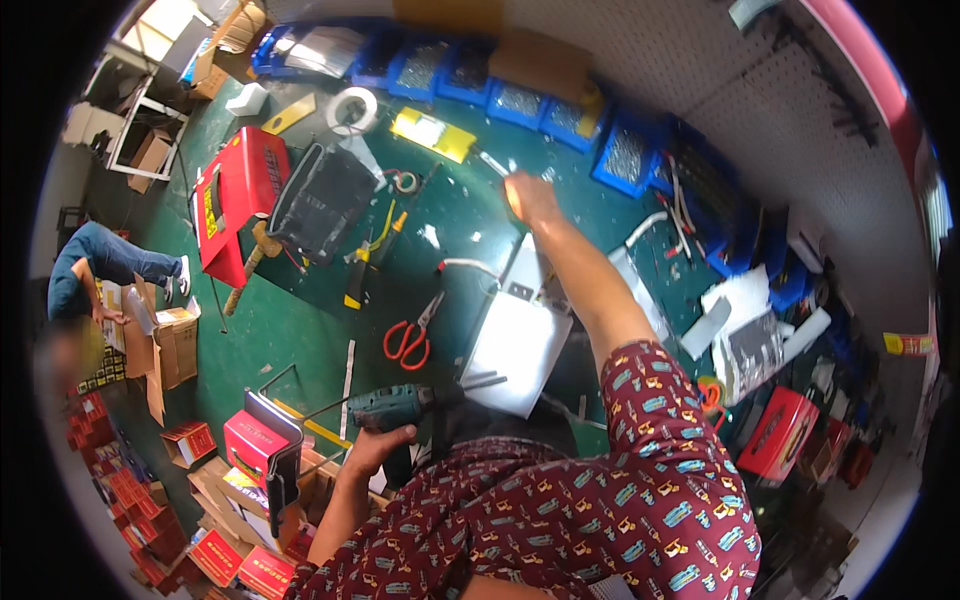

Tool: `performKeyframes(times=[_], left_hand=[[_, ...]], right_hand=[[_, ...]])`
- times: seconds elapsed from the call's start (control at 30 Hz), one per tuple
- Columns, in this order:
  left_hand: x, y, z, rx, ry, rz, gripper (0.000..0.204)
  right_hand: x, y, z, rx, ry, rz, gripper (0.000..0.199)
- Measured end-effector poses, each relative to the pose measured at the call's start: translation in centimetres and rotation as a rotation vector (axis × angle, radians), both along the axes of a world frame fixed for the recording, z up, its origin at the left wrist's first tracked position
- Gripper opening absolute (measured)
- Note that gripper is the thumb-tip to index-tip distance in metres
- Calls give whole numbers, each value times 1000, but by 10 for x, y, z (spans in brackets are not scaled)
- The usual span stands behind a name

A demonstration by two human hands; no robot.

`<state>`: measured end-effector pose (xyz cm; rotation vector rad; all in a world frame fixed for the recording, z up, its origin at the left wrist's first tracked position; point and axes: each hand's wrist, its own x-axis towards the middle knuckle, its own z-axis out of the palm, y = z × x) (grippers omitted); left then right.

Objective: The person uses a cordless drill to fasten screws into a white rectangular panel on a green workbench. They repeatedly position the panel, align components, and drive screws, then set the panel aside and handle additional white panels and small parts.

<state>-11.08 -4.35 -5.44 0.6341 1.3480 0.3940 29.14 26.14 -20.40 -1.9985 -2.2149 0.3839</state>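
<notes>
My left hand (376, 452), low and left of centre, is wrapped round the grip of a green cordless drill (388, 407) with a long thin bit pointing left. Beyond the middle of the green table, my right hand (532, 198) reaches out with its fingers curled together. A narrow silvery piece (492, 162) lies just past its fingertips; whether the hand grips it is unclear. Close to my body is a glossy white panel (515, 345) with dark rods (484, 380) on it. Red-handled scissors (408, 342) rest to its left. A yellow-and-silver packet (433, 134) lies near the right hand.
Blue bins (625, 155) of small hardware line the back edge. On the left are a red metal case (240, 190), a dark pouch (325, 203), a mallet (254, 262), yellow-handled tools (372, 255) and a tape roll (350, 111). A person (100, 275) sits beyond, beside cartons (170, 345).
</notes>
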Motion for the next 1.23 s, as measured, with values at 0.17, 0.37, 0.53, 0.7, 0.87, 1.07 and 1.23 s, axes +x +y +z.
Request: performKeyframes(times=[0.17,0.37,0.53,0.7,0.87,1.07,1.23], left_hand=[[3,13,0,-38,-2,-101,46],[25,27,4,-20,-35,-170,37],[44,35,2,45,-13,-310,37],[57,33,6,61,-22,-392,30],[61,27,12,42,-29,-392,27],[63,23,10,51,-55,-396,26],[57,20,4,52,-17,-399,27]], right_hand=[[43,-34,22,332,510,-270,16],[59,-208,62,304,841,-642,16],[28,-269,44,248,836,-557,12],[15,-270,36,267,719,-458,11],[12,-271,35,261,714,-443,11],[12,-271,30,319,643,-398,10],[16,-274,31,251,654,-406,15]])
